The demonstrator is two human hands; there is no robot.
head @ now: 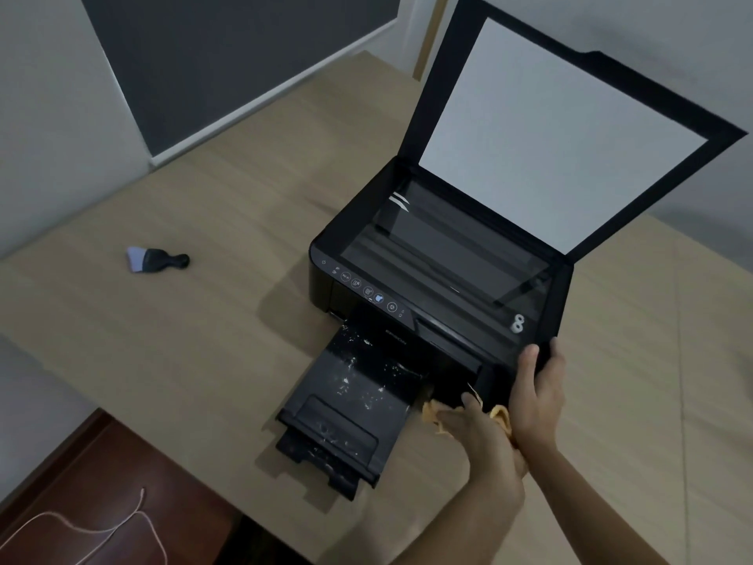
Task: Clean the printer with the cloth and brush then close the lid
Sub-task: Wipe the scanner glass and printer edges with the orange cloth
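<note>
A black printer stands on the wooden table with its scanner lid raised and the glass exposed. Its pulled-out front tray is speckled with white dust. My right hand grips the printer's front right corner, thumb on top. My left hand is just left of it, closed on a crumpled yellow cloth pressed against the printer's front face beside the tray. A small black brush with pale bristles lies alone on the table, far to the left.
The table meets a grey wall with a dark panel at the back. Past the table's front left edge is a reddish-brown surface with a loose pale cord on it.
</note>
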